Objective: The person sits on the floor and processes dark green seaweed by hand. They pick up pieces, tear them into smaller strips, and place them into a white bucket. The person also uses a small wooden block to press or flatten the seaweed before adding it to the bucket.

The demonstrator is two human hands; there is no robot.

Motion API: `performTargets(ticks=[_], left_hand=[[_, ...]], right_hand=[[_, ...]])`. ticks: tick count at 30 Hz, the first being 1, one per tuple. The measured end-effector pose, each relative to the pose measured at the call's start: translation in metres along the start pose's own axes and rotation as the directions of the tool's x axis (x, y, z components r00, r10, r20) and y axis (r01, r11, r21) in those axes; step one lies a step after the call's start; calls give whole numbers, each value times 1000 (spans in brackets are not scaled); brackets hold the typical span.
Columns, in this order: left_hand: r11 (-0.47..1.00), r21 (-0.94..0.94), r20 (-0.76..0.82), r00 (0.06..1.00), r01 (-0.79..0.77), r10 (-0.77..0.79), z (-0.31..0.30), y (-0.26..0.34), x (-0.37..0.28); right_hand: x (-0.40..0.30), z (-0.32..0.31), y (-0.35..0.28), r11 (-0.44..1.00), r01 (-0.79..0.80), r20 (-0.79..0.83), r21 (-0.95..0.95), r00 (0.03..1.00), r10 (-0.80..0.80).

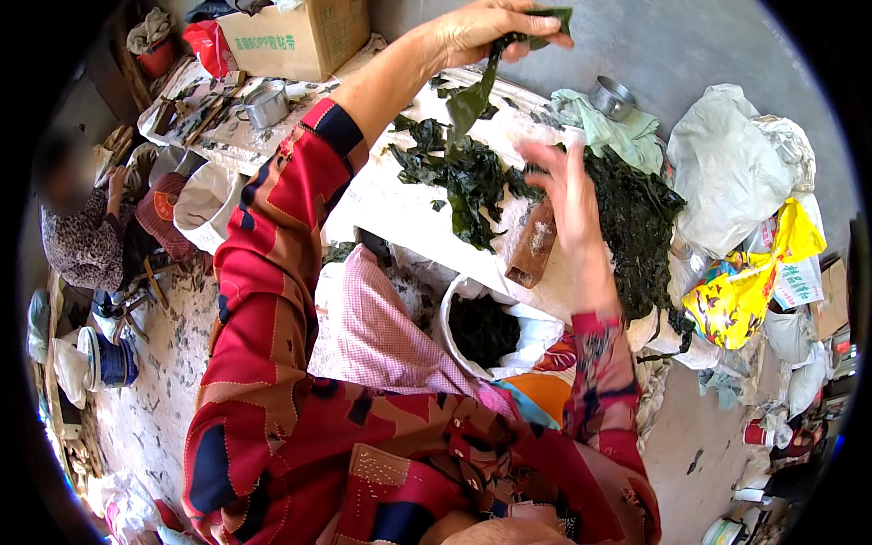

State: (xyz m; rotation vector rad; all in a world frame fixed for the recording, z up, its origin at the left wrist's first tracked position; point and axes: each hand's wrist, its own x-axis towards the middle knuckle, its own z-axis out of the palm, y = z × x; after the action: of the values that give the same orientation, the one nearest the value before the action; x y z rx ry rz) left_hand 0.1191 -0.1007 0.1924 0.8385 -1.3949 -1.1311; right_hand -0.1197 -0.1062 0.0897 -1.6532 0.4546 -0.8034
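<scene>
A dark green strip of seaweed, likely kelp (pixel 470 109), hangs from my left hand (pixel 504 30), pinched between thumb and fingers high above the worktable (pixel 409 214). My right hand (pixel 571 194) is blurred, its fingers apart with nothing visible in them, over the table's right side. Beside it lies a large dark pile of seaweed (pixel 630 231). Cut or torn seaweed pieces (pixel 470 177) are heaped under the hanging strip. A brown rectangular bar (pixel 533 245), dusted white, rests left of my right wrist. Before my lap, a white sack (pixel 446 310) holds dark seaweed (pixel 485 330).
At left sits another person (pixel 82 235) near an open white sack (pixel 211 204). A metal mug (pixel 266 103) and a cardboard box (pixel 272 44) stand on the table's far left. A metal cup (pixel 613 99) rests on green cloth (pixel 630 139); a yellow plastic bag (pixel 729 300) lies right.
</scene>
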Motion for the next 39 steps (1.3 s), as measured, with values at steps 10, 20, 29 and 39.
performTargets(ticks=[10, 20, 29, 39], left_hand=[[853, 516, -81, 996, 78, -42, 3, -41, -13], [926, 328, -31, 982, 186, -186, 17, -66, -48], [739, 637, -190, 974, 219, -125, 56, -95, -125], [989, 102, 192, 973, 107, -125, 133, -154, -153]], right_hand=[[113, -49, -59, 854, 69, -246, 515, 967, 71], [34, -109, -8, 683, 74, -203, 726, 973, 110], [-68, -182, 79, 402, 448, -521, 799, 849, 90], [-120, 0, 4, 536, 90, -73, 840, 996, -53]])
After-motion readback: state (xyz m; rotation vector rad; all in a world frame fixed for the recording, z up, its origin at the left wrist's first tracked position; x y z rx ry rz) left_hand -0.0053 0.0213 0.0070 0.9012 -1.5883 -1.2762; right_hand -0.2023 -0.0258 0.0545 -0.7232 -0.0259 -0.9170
